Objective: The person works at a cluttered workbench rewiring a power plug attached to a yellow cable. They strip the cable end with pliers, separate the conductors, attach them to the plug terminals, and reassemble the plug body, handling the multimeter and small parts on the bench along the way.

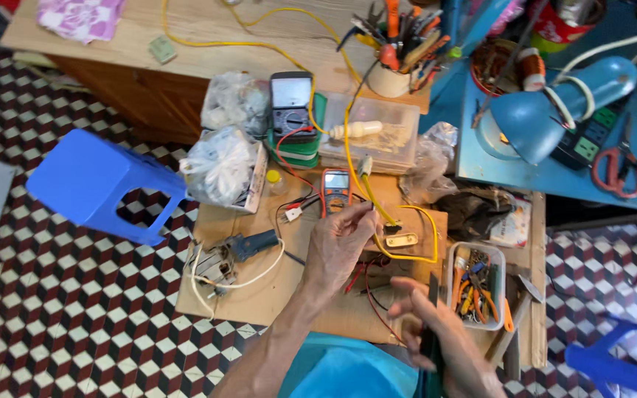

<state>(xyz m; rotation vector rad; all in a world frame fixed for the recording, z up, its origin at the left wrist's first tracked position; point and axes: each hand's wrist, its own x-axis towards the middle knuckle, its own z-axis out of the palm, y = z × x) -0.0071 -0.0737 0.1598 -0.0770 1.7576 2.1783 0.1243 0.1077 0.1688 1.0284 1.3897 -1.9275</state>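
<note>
Pinching a thin probe-like stick, the left hand (338,247) sits over the middle of the wooden board (259,295); fingers mostly curled, thumb and forefinger closed on the stick's near end. Stick's long axis runs from the fingertips toward the right and slightly near, its tip ending at or just beside the small pale metal fitting (400,239) lying flat on the board. Contact between tip and fitting cannot be resolved.

Right hand (444,346) is nearer, at the near edge of the board, fingers loosely wrapped round a dark flat tool (431,332) held roughly upright; fingers half spread, not a tight fist.

Fitting lies right of the left hand and far of the right hand; the left hand is the closer of the two. Yellow wire (348,140) comes down from the far table, passes a small connector, and loops round the fitting on its right side.

Surroundings: orange digital multimeter (335,188) just far of the left hand; analogue meter (292,103) farther off; clear plastic tray of small parts (475,284) right of the fitting; blue desk lamp (562,107) far right; blue plastic stool (97,184) left, on the checkered floor.
</note>
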